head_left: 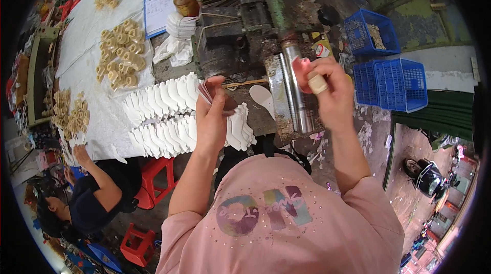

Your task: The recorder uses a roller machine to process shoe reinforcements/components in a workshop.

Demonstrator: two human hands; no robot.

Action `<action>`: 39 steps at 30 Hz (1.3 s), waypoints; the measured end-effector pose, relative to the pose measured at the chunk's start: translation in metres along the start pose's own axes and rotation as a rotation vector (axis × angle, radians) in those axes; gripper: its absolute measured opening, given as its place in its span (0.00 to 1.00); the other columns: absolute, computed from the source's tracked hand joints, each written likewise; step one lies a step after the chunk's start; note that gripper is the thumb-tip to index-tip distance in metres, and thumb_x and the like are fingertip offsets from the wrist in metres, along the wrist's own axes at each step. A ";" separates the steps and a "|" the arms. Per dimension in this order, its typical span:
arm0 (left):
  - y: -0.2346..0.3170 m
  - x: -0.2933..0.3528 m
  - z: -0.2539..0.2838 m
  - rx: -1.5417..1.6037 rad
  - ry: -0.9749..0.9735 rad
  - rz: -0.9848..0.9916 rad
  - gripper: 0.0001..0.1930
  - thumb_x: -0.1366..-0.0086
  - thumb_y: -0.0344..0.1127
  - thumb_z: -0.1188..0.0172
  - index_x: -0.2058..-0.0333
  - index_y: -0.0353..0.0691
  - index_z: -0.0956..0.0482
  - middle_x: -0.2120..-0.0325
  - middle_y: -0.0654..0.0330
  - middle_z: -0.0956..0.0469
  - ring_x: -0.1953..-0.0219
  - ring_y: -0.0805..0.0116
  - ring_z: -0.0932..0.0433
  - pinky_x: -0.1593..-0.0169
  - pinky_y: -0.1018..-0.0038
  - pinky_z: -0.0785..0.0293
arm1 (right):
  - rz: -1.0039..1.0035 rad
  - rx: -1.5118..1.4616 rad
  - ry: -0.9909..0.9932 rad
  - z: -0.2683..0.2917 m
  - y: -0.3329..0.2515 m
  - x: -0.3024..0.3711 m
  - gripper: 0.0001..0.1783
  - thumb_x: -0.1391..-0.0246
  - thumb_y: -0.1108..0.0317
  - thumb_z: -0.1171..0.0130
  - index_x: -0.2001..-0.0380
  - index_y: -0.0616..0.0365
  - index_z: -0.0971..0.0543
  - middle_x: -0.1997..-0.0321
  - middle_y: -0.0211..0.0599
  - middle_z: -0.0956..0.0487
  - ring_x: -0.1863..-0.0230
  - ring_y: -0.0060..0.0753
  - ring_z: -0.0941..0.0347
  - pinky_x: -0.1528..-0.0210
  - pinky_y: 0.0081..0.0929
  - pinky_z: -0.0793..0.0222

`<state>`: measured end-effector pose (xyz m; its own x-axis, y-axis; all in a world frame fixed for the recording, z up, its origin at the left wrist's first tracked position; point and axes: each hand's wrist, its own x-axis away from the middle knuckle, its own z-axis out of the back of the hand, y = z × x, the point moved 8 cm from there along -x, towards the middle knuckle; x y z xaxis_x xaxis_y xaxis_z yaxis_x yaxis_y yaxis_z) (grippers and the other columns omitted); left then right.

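My left hand [209,120] is closed on a few thin, flat brownish-pink pieces [205,91], held above rows of white curved pieces [161,96] on the table. My right hand [336,87] is closed on a pink curved piece [300,73], beside the shiny metal cylinder [305,115] of a machine. A cream-coloured wrap or block [318,83] shows at the fingers of that hand; I cannot tell which. Slight blur softens the right hand. A white sole-shaped piece [262,96] lies between my hands.
Heaps of beige moulded parts [123,51] lie on the white-covered table [110,120] at left. The dark, greasy machine [220,36] stands ahead. Blue crates [391,84] are at right, red stools [137,245] at lower left. A co-worker [97,192] sits at the table's left.
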<state>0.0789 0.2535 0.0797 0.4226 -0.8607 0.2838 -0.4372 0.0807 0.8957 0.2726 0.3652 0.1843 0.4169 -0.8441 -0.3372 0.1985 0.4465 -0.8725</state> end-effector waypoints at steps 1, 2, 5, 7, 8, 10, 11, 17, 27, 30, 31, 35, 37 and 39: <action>-0.004 -0.001 -0.013 0.091 -0.093 0.030 0.13 0.33 0.36 0.52 0.52 0.40 0.32 0.70 0.69 0.33 0.70 0.81 0.33 0.65 0.82 0.36 | -0.112 -0.072 -0.033 0.010 0.011 0.002 0.01 0.49 0.77 0.48 0.71 0.60 0.28 0.68 0.36 0.27 0.69 0.27 0.31 0.65 0.22 0.34; -0.006 0.003 -0.026 0.032 -0.154 0.049 0.16 0.33 0.38 0.52 0.50 0.38 0.33 0.70 0.70 0.34 0.70 0.81 0.33 0.65 0.82 0.37 | -0.224 -0.144 -0.065 0.015 0.020 0.006 0.01 0.48 0.76 0.48 0.71 0.60 0.28 0.68 0.35 0.27 0.69 0.25 0.31 0.65 0.21 0.35; -0.001 0.017 -0.073 0.079 -0.405 -0.032 0.23 0.33 0.38 0.52 0.43 0.34 0.40 0.56 0.62 0.33 0.56 0.74 0.33 0.52 0.75 0.35 | -0.037 -0.036 -0.135 -0.005 -0.003 0.014 0.03 0.53 0.75 0.45 0.71 0.59 0.27 0.67 0.35 0.28 0.65 0.34 0.31 0.62 0.27 0.36; 0.011 0.025 -0.102 0.286 -0.517 0.023 0.25 0.32 0.41 0.52 0.41 0.35 0.44 0.49 0.57 0.35 0.48 0.69 0.35 0.45 0.71 0.38 | 0.033 0.144 -0.149 -0.028 -0.016 0.022 0.04 0.58 0.72 0.43 0.75 0.55 0.27 0.67 0.37 0.29 0.61 0.42 0.34 0.57 0.37 0.42; 0.010 0.026 -0.107 0.285 -0.526 0.026 0.25 0.32 0.41 0.52 0.41 0.35 0.44 0.49 0.57 0.35 0.48 0.69 0.35 0.45 0.71 0.38 | 0.072 0.246 -0.046 -0.032 -0.023 0.027 0.04 0.58 0.72 0.42 0.75 0.54 0.27 0.66 0.36 0.31 0.60 0.42 0.35 0.54 0.39 0.47; 0.017 0.026 -0.104 0.213 -0.439 -0.135 0.25 0.32 0.40 0.53 0.42 0.35 0.44 0.50 0.57 0.36 0.48 0.70 0.36 0.44 0.71 0.40 | 0.282 0.438 0.036 -0.038 -0.036 0.028 0.05 0.57 0.70 0.42 0.76 0.54 0.28 0.65 0.35 0.32 0.60 0.41 0.36 0.54 0.40 0.49; 0.015 0.026 -0.103 0.197 -0.387 -0.152 0.24 0.32 0.40 0.53 0.43 0.35 0.44 0.49 0.57 0.37 0.48 0.71 0.36 0.45 0.73 0.39 | 0.283 0.438 0.036 -0.039 -0.036 0.027 0.05 0.57 0.70 0.42 0.76 0.54 0.28 0.65 0.35 0.32 0.60 0.41 0.36 0.54 0.40 0.49; 0.008 0.024 -0.091 0.244 -0.280 -0.009 0.23 0.33 0.38 0.52 0.43 0.34 0.42 0.50 0.58 0.35 0.47 0.71 0.36 0.44 0.73 0.40 | 0.203 0.204 -0.087 -0.050 -0.019 0.032 0.10 0.50 0.69 0.44 0.64 0.53 0.31 0.63 0.36 0.32 0.58 0.40 0.37 0.53 0.39 0.50; 0.018 0.032 -0.096 0.384 -0.363 -0.119 0.22 0.33 0.38 0.51 0.45 0.34 0.40 0.52 0.55 0.33 0.49 0.69 0.34 0.44 0.71 0.39 | 0.223 0.225 0.052 -0.048 -0.032 0.034 0.08 0.51 0.66 0.42 0.67 0.54 0.28 0.59 0.37 0.31 0.56 0.42 0.39 0.53 0.40 0.47; 0.012 0.030 -0.091 0.304 -0.279 -0.116 0.18 0.33 0.36 0.52 0.47 0.36 0.38 0.57 0.58 0.31 0.53 0.71 0.32 0.47 0.73 0.37 | 0.128 0.150 0.044 -0.046 -0.025 0.034 0.07 0.49 0.68 0.44 0.67 0.56 0.29 0.61 0.37 0.30 0.56 0.41 0.37 0.52 0.38 0.45; 0.010 0.028 -0.086 0.231 -0.225 -0.113 0.17 0.33 0.35 0.52 0.48 0.37 0.37 0.60 0.60 0.31 0.56 0.72 0.31 0.49 0.74 0.36 | 0.118 0.059 0.030 -0.043 -0.023 0.032 0.06 0.49 0.69 0.45 0.68 0.57 0.29 0.63 0.38 0.30 0.59 0.41 0.36 0.53 0.37 0.44; 0.002 0.006 -0.043 0.077 0.006 -0.009 0.12 0.33 0.35 0.53 0.52 0.38 0.33 0.64 0.65 0.32 0.62 0.76 0.31 0.55 0.77 0.34 | -0.213 -0.172 0.118 0.011 0.000 0.024 0.05 0.49 0.72 0.48 0.69 0.59 0.31 0.70 0.41 0.28 0.70 0.44 0.30 0.59 0.37 0.38; 0.000 0.004 -0.030 -0.095 0.003 0.036 0.12 0.36 0.29 0.52 0.53 0.39 0.32 0.63 0.61 0.32 0.60 0.71 0.31 0.55 0.75 0.33 | -0.156 0.210 0.017 0.042 0.017 0.005 0.04 0.51 0.74 0.48 0.70 0.58 0.31 0.72 0.41 0.27 0.70 0.46 0.29 0.62 0.39 0.38; -0.005 0.006 -0.038 -0.426 -0.162 -0.231 0.13 0.38 0.26 0.51 0.54 0.37 0.33 0.60 0.57 0.32 0.57 0.67 0.31 0.53 0.73 0.33 | -0.131 0.476 -0.138 0.055 0.035 0.001 0.05 0.52 0.75 0.48 0.70 0.58 0.30 0.74 0.41 0.27 0.69 0.46 0.29 0.63 0.39 0.38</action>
<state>0.1137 0.2674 0.0901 0.3265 -0.9445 0.0358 0.0294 0.0480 0.9984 0.3290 0.3967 0.1727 0.4681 -0.8694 -0.1582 0.6252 0.4523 -0.6360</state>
